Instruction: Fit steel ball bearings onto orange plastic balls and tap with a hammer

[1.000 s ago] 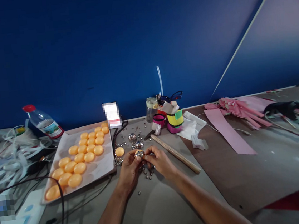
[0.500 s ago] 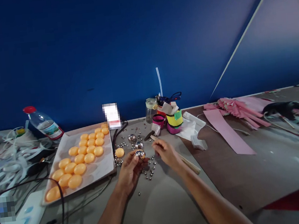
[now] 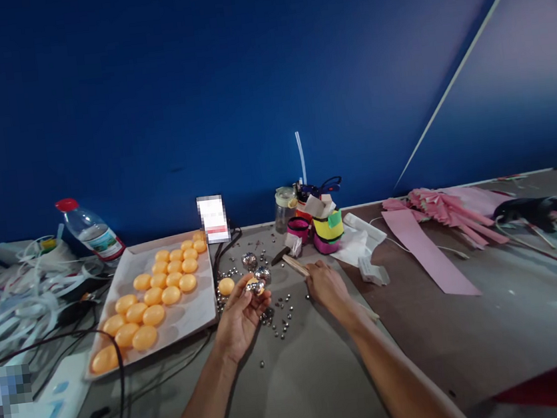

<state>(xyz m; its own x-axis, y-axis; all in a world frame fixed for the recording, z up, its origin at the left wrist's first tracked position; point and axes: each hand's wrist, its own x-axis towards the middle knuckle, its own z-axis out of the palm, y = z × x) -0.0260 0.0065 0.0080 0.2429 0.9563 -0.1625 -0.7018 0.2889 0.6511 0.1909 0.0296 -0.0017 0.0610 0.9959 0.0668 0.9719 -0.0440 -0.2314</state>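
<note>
My left hand (image 3: 240, 317) pinches an orange ball (image 3: 255, 287) partly covered with shiny silver beads. Just behind it, two silver-studded balls, one at the back (image 3: 249, 260) and one nearer (image 3: 262, 274), rest on the table. A plain orange ball (image 3: 226, 286) lies to the left of my fingers. My right hand (image 3: 328, 287) is lowered over a bundle of thin wooden sticks (image 3: 295, 265), fingers curled downward; what its fingertips hold, if anything, is hidden. One loose bead (image 3: 307, 297) lies beside it. Several silver beads (image 3: 284, 319) are scattered between my hands.
A white tray (image 3: 181, 324) with several orange balls stands at left. Behind are a bottle (image 3: 93, 233), a lidded jar (image 3: 285, 211) and a yellow-and-magenta pouch (image 3: 328, 230). Pink strips (image 3: 428, 245) lie at right. A black cable (image 3: 120, 388) crosses the left front.
My right hand has moved right and down onto the sticks, away from the studded ball. My left hand still holds that ball, now turned slightly. The view has shifted a little.
</note>
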